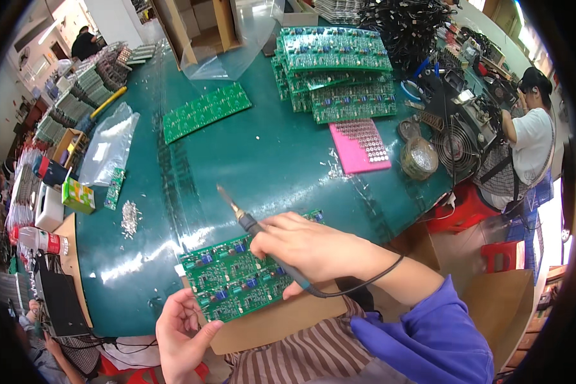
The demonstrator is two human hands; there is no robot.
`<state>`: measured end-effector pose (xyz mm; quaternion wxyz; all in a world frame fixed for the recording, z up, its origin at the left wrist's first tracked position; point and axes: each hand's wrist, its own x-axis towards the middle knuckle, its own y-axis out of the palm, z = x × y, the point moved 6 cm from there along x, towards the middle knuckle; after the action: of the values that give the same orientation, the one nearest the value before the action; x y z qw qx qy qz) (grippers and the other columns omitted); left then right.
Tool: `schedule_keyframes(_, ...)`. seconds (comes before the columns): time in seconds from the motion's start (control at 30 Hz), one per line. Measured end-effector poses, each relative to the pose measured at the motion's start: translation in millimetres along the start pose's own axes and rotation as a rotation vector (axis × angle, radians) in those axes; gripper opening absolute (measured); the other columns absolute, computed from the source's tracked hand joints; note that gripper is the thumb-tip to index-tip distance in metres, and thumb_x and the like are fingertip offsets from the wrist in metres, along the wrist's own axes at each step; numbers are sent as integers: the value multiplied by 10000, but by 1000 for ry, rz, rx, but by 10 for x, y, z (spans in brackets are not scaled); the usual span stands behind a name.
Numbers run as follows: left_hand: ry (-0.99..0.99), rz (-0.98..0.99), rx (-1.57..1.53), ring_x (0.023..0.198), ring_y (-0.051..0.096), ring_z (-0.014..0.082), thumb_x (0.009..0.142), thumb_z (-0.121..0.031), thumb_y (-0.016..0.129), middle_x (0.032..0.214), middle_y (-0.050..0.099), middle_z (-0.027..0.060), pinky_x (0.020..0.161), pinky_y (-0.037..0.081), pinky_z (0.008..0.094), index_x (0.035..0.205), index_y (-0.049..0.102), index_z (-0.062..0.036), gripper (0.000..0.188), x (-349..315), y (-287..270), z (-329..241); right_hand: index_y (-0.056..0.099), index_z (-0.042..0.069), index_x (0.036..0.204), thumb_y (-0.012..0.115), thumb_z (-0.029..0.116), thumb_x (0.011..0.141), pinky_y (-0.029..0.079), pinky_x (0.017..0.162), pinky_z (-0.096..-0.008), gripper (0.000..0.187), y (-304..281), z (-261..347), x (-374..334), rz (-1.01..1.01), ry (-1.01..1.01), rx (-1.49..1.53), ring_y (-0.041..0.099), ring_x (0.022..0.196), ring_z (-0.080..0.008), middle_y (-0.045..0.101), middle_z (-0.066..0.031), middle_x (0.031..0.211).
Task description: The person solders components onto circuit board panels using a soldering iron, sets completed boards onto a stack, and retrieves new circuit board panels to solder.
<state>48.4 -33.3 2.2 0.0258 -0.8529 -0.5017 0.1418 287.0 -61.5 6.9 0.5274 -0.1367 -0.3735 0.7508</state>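
A green circuit board panel (237, 280) with rows of small blue and teal parts is tilted in front of me, at the table's near edge. My left hand (184, 333) is closed at its lower left corner, fingers curled by the edge and thumb along the bottom. Over the panel's right part, my right hand (307, 246) grips a soldering iron (248, 223) with a dark handle. The iron's tip points up and left above the green tabletop, apart from the panel. My right hand hides part of the panel, and its thumb shows near the lower edge.
Stacked circuit boards (339, 57) stand at the back, beside a pink foam block (358, 150) and solder spool (419, 157). A single board (208, 112) lies far left of centre. Clipped leads (129, 219) lie left, near a plastic bag (109, 147). A co-worker (531, 134) sits right.
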Motion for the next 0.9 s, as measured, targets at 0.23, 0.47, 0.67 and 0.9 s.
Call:
schedule_keyframes(0.23, -20, -8, -82, 607, 428, -20, 658, 65, 771, 867, 637, 32, 515, 279, 131, 1184, 498, 20, 595, 66, 8, -13, 414, 44, 1167, 827, 131, 574, 273, 1076, -616, 728, 116, 208, -55, 31, -84, -166, 313, 1336, -492, 343, -304, 1414)
schedule_keyframes(0.47, 379, 293, 673, 701, 515, 154, 482, -210, 921, 1081, 619, 117, 623, 436, 258, 1378, 423, 1, 1047, 167, -164, -175, 536, 89, 1037, 852, 214, 537, 345, 1044, -514, 605, -1014, -20, 160, -160, -205, -475, 464, 1230, -420, 561, -213, 1165)
schedule_keyframes(0.67, 314, 430, 1356, 832, 515, 256, 491, -214, 846, 1470, 421, 83, 784, 420, 342, 1404, 433, -104, 1008, -29, -150, 226, 458, 95, 1110, 911, 157, 475, 417, 981, -425, 783, -2928, -906, 264, -271, 57, -941, 473, 1169, -376, 521, -150, 1184)
schedule_keyframes(0.9, 500, 226, 1101, 763, 512, 240, 521, -234, 810, 1363, 553, 62, 748, 410, 338, 1234, 617, -101, 751, 59, -278, 393, 383, 104, 1153, 911, 155, 489, 407, 982, -393, 850, -3324, -1502, 530, -20, 150, -895, 443, 1162, -316, 454, -118, 1186)
